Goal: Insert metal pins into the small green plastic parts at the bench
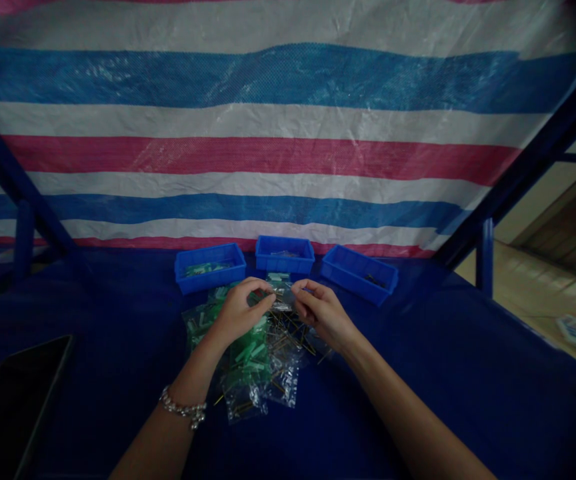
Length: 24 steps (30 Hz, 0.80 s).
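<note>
My left hand [241, 308] and my right hand [321, 312] are raised over the blue table, fingers pinched on the two sides of a small clear plastic bag [282, 293]. Below them lies a heap of clear bags [251, 360] holding green pieces, with thin yellow-brown sticks [293, 333] scattered among them. My left wrist wears a beaded bracelet [184, 408].
Three blue plastic bins stand in a row behind the heap: left bin [210, 267], middle bin [285, 255], right bin [359, 272]. A dark tablet [13, 400] lies at the near left. A striped tarp [268, 133] hangs behind. Blue frame posts [485, 257] stand either side.
</note>
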Motion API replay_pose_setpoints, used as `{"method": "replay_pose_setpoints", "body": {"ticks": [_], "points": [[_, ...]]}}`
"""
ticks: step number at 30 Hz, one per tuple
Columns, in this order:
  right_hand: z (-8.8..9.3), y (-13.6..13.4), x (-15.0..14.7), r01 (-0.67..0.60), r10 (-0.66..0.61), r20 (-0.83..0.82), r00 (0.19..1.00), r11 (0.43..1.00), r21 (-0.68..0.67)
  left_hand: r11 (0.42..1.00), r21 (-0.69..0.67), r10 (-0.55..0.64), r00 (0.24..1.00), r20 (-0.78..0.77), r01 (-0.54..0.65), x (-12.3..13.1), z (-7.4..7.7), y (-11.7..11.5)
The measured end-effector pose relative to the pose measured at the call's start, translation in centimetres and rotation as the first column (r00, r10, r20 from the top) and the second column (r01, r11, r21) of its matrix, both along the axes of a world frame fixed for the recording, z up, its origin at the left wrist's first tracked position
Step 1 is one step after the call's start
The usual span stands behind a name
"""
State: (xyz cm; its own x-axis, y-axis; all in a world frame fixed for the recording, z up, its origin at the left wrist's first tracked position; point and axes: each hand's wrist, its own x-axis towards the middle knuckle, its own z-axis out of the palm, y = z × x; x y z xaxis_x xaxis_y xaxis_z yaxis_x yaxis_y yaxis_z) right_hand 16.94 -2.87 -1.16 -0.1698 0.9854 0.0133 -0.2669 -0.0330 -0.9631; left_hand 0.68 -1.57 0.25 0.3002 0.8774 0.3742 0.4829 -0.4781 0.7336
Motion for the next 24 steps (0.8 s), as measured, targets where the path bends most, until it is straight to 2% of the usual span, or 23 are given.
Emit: {"method": "replay_pose_setpoints", "body": {"ticks": [9,15,24], "points": [[-0.12,-0.06,-0.14,-0.032,0.032,0.092,0.995,0.999,0.005,0.996,-0.077,0.041,0.997,0.062,-0.036,-0.12,0.13,0.21],[-0.03,-0.2,-0.19,-0.072,0.066,0.161,0.985,0.997,0.033,0.994,-0.104,0.029,0.996,0.085,-0.02,-0.15,0.31,0.12],[-0.58,0.29,0.22,0.019,-0.023,0.145,0.989,0.999,0.029,0.994,-0.089,0.075,0.99,0.119,-0.064,-0.2,0.12,0.21]]}}
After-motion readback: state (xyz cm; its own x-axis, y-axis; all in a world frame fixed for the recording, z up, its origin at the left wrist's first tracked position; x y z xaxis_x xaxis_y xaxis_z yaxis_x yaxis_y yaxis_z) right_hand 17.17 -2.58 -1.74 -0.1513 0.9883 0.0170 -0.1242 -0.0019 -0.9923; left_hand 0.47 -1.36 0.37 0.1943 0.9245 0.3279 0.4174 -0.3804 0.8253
